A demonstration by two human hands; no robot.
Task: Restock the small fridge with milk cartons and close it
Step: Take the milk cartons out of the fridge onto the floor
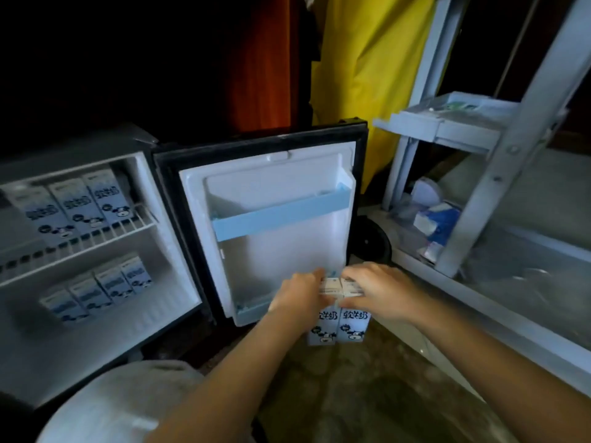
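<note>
Dim room, mottled floor [351, 394], no surface in use. Grey cart [499, 174] on the right, yellow bag [367, 59] hanging at its far end. Small fridge [96, 346] on the left, open. Its door [281, 251] is swung wide at centre, inner side facing the camera. Wire shelf [80, 247] carries 3 visible milk cartons [76, 206]; 4 more cartons [99, 289] stand on the fridge bottom. 2 held cartons [339, 327] are upright, side by side and touching, just near of the door's lower door shelf [252, 310] at its right end. Can't tell if they rest on the floor. Left grip [300, 292] is curled over the left carton's top, right grip [380, 292] over the right one's; both closed on them.
</note>
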